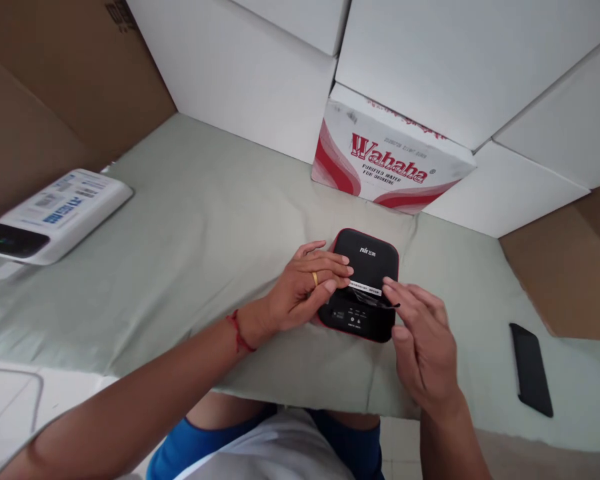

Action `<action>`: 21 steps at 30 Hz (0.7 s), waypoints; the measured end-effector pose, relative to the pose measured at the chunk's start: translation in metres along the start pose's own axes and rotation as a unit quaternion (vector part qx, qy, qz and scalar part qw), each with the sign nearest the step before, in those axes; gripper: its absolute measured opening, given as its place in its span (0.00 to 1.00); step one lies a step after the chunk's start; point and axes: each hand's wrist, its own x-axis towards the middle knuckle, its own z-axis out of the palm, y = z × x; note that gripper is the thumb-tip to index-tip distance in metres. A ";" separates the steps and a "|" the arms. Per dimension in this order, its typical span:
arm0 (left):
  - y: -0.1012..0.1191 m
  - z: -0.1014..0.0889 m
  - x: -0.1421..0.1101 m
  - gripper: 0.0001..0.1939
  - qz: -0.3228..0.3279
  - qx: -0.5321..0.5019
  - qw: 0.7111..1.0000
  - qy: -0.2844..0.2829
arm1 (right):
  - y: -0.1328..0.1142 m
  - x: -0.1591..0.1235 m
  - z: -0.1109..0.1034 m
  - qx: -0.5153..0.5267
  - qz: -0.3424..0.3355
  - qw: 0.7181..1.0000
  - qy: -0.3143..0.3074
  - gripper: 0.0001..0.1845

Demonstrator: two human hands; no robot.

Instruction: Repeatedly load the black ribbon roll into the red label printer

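A small black box-shaped device (367, 257) with a red edge and "FEIE"-style lettering lies on the cloth. A white label strip (365, 288) crosses its middle, and a dark glossy flap or film (373, 299) shows just below. Small printed icons mark its near part. My left hand (315, 280), with a gold ring, rests its outstretched fingers on the device's left side. At the right edge, my right hand (423, 330) has its fingertips by the end of the film, thumb and index apart. Whether those fingertips grip the film is hard to make out.
A Wahaha water carton (390, 157) stands behind the device against white boxes (260, 80). To the left lies a white device (65, 210) with a black end. A black phone-like slab (531, 369) lies at right on the green cloth (180, 233). Cardboard (570, 267) flanks both sides.
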 end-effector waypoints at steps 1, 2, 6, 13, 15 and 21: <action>0.000 0.000 0.000 0.17 -0.001 0.002 1.000 -0.001 | 0.001 0.000 0.002 -0.003 0.005 1.000 -0.014 0.26; 0.001 0.000 0.000 0.17 -0.002 0.003 1.000 -0.002 | 0.002 -0.001 0.005 -0.003 0.009 1.000 -0.028 0.28; 0.001 0.003 -0.001 0.17 0.001 -0.001 1.000 0.003 | 0.000 -0.008 0.014 -0.017 0.034 0.999 -0.033 0.28; -0.004 0.001 0.003 0.23 -0.059 -0.146 0.987 0.020 | -0.004 -0.007 0.022 -0.044 0.057 0.997 0.022 0.20; -0.005 -0.001 0.002 0.22 -0.104 -0.250 0.963 0.017 | -0.003 -0.006 0.025 -0.045 0.067 0.996 0.030 0.20; -0.004 0.011 -0.011 0.51 -0.211 -0.448 0.868 -0.022 | -0.003 0.000 0.030 -0.042 0.124 0.989 0.067 0.28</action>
